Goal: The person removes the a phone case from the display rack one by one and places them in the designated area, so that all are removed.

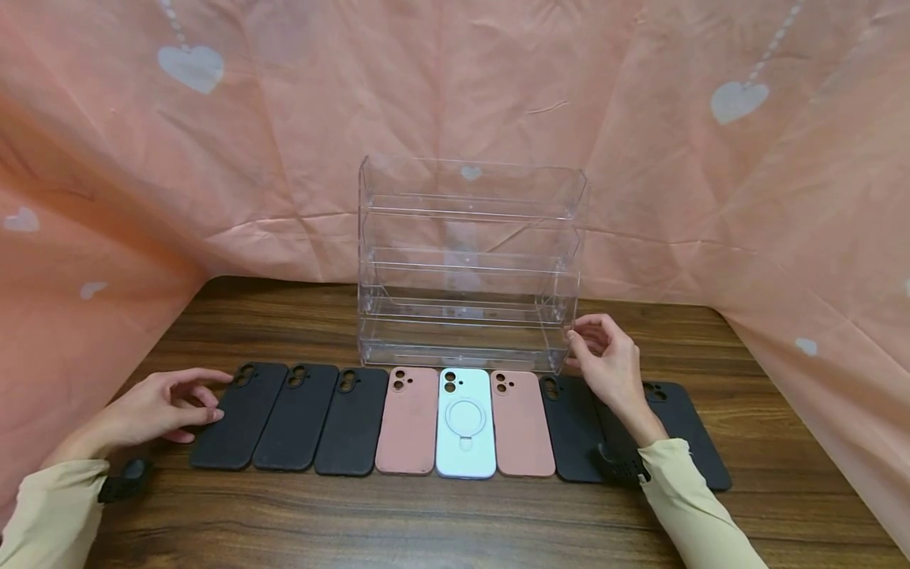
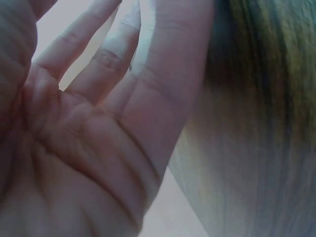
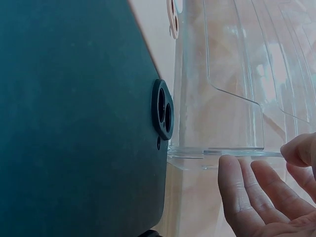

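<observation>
A clear tiered display rack stands at the middle back of the table. My right hand is at its lower right side, thumb and fingertips at the side panel in the right wrist view. Several phone cases lie in a row before the rack: a white case with a ring in the middle, a pink case on its left, another pink case on its right, and black cases at both ends. My left hand rests with loosely bent fingers at the leftmost black case.
My right forearm crosses over the black cases at the right end, partly hiding one black case. Pink cloth with white hearts hangs behind and at both sides of the wooden table.
</observation>
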A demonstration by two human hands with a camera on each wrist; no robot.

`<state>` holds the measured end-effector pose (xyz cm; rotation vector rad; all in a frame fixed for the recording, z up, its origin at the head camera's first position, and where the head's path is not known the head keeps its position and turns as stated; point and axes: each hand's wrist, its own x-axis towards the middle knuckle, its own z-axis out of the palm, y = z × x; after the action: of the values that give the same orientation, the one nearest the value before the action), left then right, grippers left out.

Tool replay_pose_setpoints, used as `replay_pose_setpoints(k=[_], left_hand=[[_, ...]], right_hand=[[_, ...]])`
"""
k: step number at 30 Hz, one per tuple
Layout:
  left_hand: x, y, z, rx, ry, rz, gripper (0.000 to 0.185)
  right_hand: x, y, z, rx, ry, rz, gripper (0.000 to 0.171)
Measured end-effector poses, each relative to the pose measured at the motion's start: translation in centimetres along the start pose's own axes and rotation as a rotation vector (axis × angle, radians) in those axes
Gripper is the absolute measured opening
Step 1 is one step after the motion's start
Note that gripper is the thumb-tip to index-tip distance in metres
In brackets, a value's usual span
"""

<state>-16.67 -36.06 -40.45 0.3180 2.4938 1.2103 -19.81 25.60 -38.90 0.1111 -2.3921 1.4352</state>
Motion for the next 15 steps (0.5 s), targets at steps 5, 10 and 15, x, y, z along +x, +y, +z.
replay_pose_setpoints(k=[5, 10, 15], left_hand=[[0.0, 0.4, 0.2, 0.035, 0.033, -0.016, 0.062], [-0.3, 1.1, 0.3, 0.092, 0.063, -0.032, 0.06], [-0.1, 2.8, 1.1, 0.191, 0.231, 0.033, 0.053]], right_hand=[[0.0, 0.0, 0.0, -0.01, 0.002, 0.011, 0.023], [0.1, 0.1, 0.0, -0.053, -0.012, 0.01, 0.022], [-0.1, 0.2, -0.1, -0.228, -0.024, -0.088, 0.022]])
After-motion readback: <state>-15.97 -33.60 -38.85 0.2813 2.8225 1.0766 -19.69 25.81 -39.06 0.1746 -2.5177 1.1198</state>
